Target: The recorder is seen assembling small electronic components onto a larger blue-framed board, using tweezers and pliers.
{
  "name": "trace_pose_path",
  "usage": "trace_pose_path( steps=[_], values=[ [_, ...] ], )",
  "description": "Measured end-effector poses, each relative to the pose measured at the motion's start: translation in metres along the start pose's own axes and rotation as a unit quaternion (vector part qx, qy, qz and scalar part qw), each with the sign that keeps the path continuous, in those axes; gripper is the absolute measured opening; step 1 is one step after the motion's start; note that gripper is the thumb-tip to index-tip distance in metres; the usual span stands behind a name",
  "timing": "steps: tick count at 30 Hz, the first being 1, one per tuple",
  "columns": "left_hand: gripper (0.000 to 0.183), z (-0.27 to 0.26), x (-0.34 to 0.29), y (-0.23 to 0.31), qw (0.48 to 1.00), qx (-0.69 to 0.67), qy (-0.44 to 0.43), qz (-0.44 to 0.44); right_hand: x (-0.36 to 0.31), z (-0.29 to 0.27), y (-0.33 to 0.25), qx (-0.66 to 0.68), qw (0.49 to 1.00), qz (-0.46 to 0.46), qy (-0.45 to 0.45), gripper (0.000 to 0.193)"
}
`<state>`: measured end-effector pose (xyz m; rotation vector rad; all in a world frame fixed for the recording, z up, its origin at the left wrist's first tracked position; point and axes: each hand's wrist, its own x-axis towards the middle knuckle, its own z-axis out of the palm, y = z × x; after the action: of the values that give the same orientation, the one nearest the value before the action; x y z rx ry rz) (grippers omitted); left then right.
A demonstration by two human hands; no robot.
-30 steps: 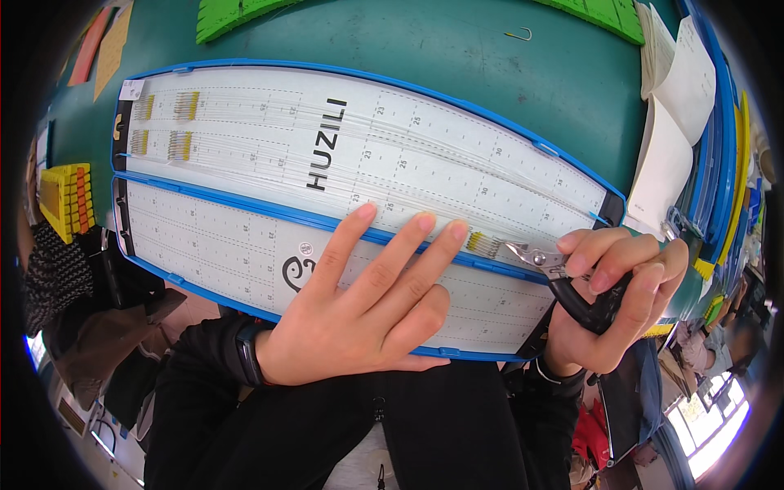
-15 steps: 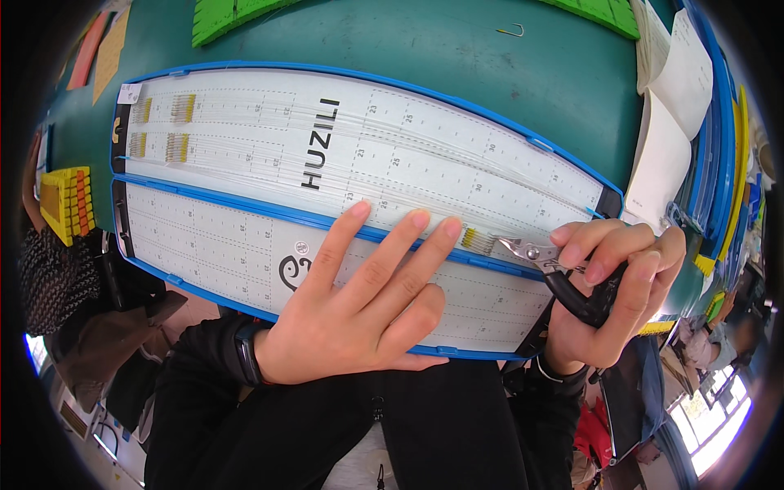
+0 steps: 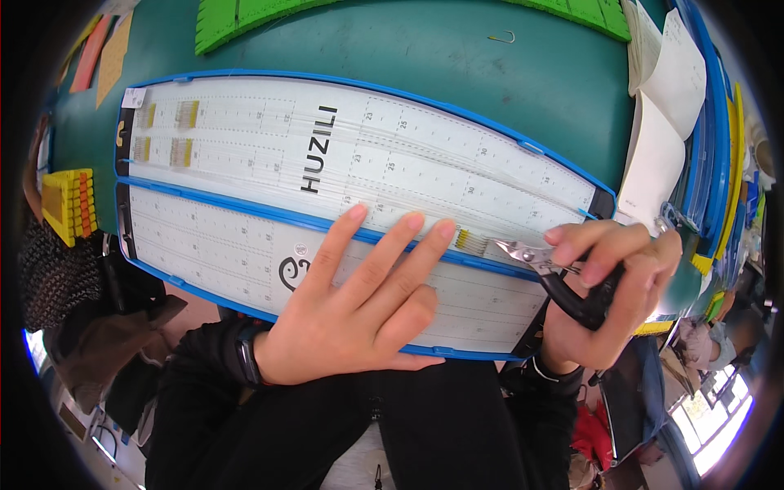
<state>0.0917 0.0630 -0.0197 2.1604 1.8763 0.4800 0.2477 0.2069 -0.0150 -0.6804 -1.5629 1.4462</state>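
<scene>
A long blue-rimmed fishing rig box lies open across the table, its two white boards side by side. Fine, pale fishing lines run lengthwise over the far board. My left hand is spread on the box, fingertips on the lines along the far board's near side. Just right of its fingertips sits a row of small hooks with yellow bindings. In my right hand are silver snips with black handles, their tips close beside those hooks; contact is unclear. More yellow-bound hooks lie in bunches at the far board's left end.
A bright green notched board lies beyond the box. One loose fish hook rests on the green tabletop. Open paper pages and blue folders stand at right. A yellow and orange rack is at left.
The whole view has shifted slightly. My right hand and the snips have moved a little, with the tips still beside the hooks. My left hand keeps its place on the lines.
</scene>
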Motion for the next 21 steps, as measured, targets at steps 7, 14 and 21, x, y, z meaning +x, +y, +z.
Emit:
trace_pose_path(
  steps=[7,14,21],
  values=[
    [0.056,-0.003,0.0,0.0,0.999,-0.033,-0.004,0.008,-0.006,-0.078,-0.031,-0.265,0.955,-0.12,0.064,0.018],
    [0.058,-0.005,-0.002,-0.002,0.998,-0.064,-0.01,0.023,-0.019,-0.142,-0.032,-0.561,0.827,-0.009,-0.044,0.044],
    [0.061,-0.007,-0.009,0.006,0.998,-0.064,0.001,-0.019,0.0,-0.181,-0.031,-0.611,0.782,0.101,0.062,0.034]
  ],
)
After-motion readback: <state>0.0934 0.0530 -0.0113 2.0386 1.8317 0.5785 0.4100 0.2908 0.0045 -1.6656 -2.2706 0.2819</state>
